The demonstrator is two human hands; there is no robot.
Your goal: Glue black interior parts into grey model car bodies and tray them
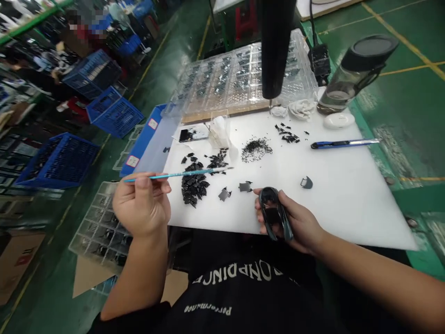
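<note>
My left hand (144,204) is closed around a thin blue paintbrush (181,174), whose tip points right over the white work board. In my right hand (295,218) is a dark, hollow plastic housing (273,211), held near the board's front edge with the fingers wrapped about its sides. Two small dark plastic parts, one a bracket (245,186) and one a similar piece (224,193), lie left of the housing. Farther right lies a small curved grey cap (306,182). A heap of flat black pieces (194,185) sits beneath and beyond the brush.
A pile of tiny black bits (256,149) and some black shards (288,134) lie farther back. A blue utility knife (344,144), a white oval case (339,120) and a bottle (354,74) stand right. A black screwdriver-like tool (276,51) hangs before a clear compartment tray (229,79).
</note>
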